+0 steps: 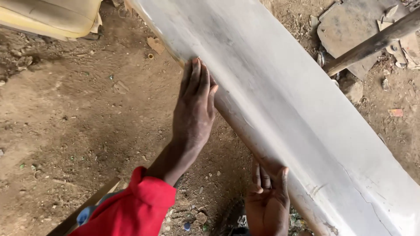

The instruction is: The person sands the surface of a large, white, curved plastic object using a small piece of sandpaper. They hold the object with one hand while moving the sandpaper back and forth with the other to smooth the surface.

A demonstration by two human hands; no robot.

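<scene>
A long white curved panel (280, 87), dusty and cracked near its lower end, runs diagonally from the top centre to the bottom right. My left hand (194, 107), in a red sleeve, lies flat with fingers together against the panel's lower left edge, and a thin tan scrap seems to sit under the fingertips. My right hand (267, 199) grips the same edge farther down, fingers curled over the rim.
Bare dirt ground (78, 122) with small debris lies to the left. A yellow-beige object (48, 17) sits at the top left. A wooden pole (372, 43) crosses above a flat grey slab (350, 26) at the top right.
</scene>
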